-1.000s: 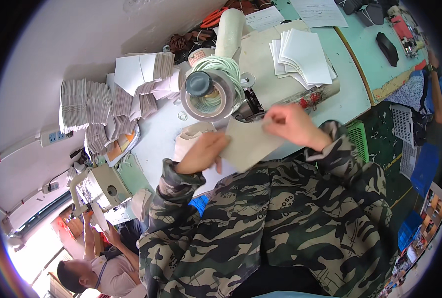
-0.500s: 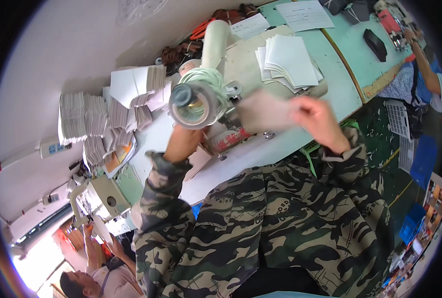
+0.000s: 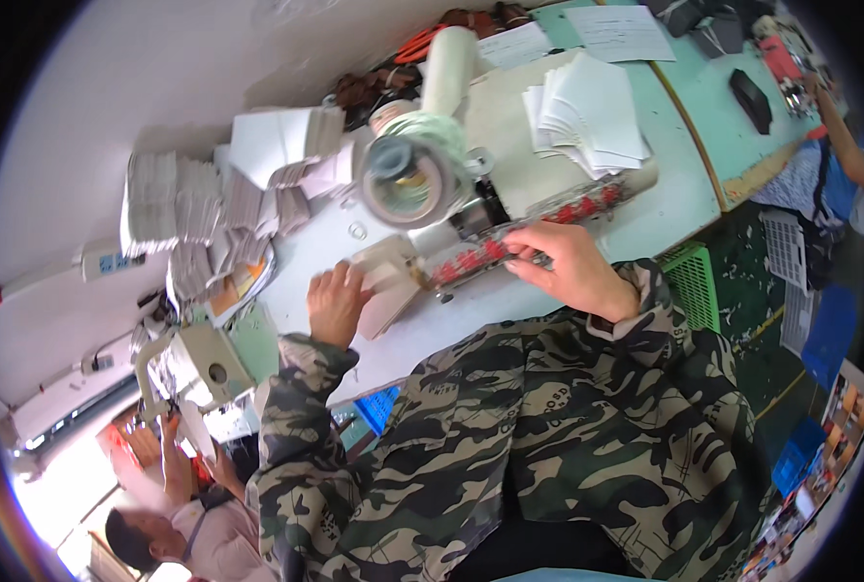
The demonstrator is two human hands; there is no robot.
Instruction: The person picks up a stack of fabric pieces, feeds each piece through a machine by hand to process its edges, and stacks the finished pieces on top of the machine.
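Note:
My left hand (image 3: 335, 303) is at the left end of the machine, its curled fingers and thumb on the edge of a pale flat panel (image 3: 389, 273). That panel is partly blurred and lies over similar panels on the table. My right hand (image 3: 570, 269) is over the front edge of the sewing machine (image 3: 448, 73), thumb and fingertips drawn together by its red-marked front strip (image 3: 471, 258). Whether anything is between those fingertips is hidden. Above and between my hands is the machine's round head end with a pale thread coil (image 3: 437, 139).
Stacks of white panels (image 3: 170, 199) stand at the left against the wall. A fanned pile of white pieces (image 3: 592, 116) lies on the machine bed. A green crate (image 3: 692, 286) sits below the table at the right. Co-workers sit at the lower left (image 3: 213, 538) and far right (image 3: 825, 184).
The panel my right hand held is gone from it, and that hand has moved left and down to the machine's front. My left hand has come out from behind the machine head, leftward.

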